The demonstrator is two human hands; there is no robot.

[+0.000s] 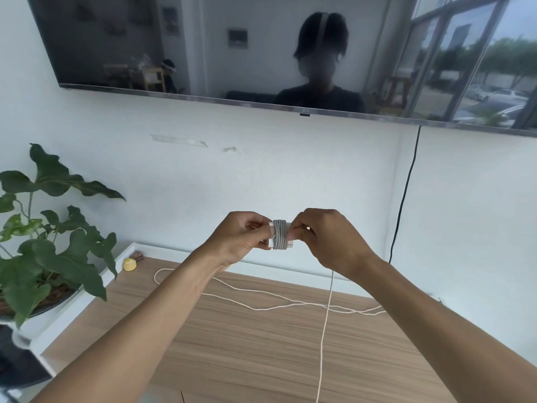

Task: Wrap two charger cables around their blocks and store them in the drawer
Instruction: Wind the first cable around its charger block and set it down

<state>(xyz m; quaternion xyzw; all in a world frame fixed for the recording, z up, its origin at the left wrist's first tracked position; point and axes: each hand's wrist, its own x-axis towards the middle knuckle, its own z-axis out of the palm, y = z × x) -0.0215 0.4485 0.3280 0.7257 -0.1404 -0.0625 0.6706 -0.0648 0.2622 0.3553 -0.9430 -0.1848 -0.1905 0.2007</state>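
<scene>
Head view: cable-wrapped block (280,235) lies horizontal, left-right.

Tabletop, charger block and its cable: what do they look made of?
Tabletop: wood or wood-look laminate, matte, with straight brown grain lines. Charger block: probably hard plastic, smooth and white, with only its ends showing. Cable: pale flexible cord, perhaps rubbery or braided. It coils tightly and hangs limp, but is too fine to tell.

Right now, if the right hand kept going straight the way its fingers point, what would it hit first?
The charger block, which it is pinching: the right hand points leftward at it. Just beyond is the left hand, gripping the block's other end. Depth is hard to judge here.
</scene>
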